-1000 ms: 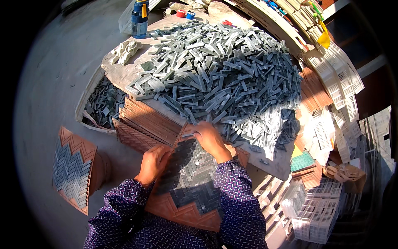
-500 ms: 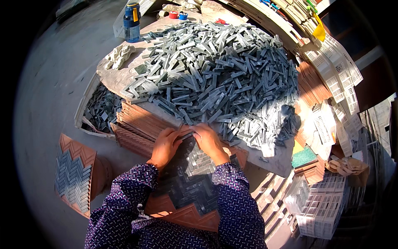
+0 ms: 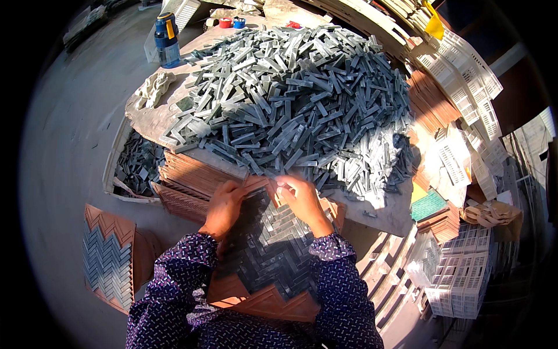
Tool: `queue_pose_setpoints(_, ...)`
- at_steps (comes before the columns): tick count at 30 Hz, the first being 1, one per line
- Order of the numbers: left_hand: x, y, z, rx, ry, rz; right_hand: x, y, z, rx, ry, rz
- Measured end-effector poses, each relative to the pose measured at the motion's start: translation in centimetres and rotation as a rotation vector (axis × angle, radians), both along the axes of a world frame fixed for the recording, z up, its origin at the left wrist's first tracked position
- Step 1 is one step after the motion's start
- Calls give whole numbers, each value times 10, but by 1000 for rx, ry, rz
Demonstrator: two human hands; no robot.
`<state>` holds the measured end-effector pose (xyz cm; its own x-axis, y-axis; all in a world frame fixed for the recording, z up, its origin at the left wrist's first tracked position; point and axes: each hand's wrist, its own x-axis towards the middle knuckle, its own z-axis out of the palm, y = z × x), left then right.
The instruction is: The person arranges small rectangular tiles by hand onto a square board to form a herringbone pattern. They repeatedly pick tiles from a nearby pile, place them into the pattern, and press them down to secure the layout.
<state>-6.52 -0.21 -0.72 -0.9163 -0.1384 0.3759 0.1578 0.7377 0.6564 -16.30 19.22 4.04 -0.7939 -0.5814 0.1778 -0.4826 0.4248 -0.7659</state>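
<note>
In front of me a reddish-brown tray [image 3: 269, 303] with zigzag ridges carries dark grey stone strips [image 3: 258, 247] laid in a herringbone pattern. Bare ridges show at its near and far ends. My left hand [image 3: 222, 212] bends its fingers together at the tray's far left corner; whatever they grip is hidden. Closed over the far part of the tray, my right hand [image 3: 303, 202] has thumb and fingers pinched, slightly blurred, and I cannot make out what is between them. Just beyond both hands, a large heap of loose grey-green stone strips [image 3: 279, 110] covers the table.
Stacked reddish-brown trays [image 3: 195, 174] lean at the table's near left edge, beside a bin of stone scraps [image 3: 136, 157]. Left of me stands another part-filled tray [image 3: 107, 250]. A blue bottle [image 3: 167, 43] and a pale cloth [image 3: 152, 90] lie far left; white crates [image 3: 459, 285] stand right.
My hands have drawn apart: the right has shifted right, away from the left, and uncovered bare ridges at the tray's far end. The whole view has shifted slightly.
</note>
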Motion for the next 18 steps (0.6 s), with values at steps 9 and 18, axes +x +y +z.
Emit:
queue_pose_setpoints(9, 15, 25, 5, -368, -229, -283, 85, 110, 30, -254, -269, -320)
queue_pose_setpoints(18, 21, 45, 10, -656, -233, -212, 132, 146, 0, -184, -234, -551)
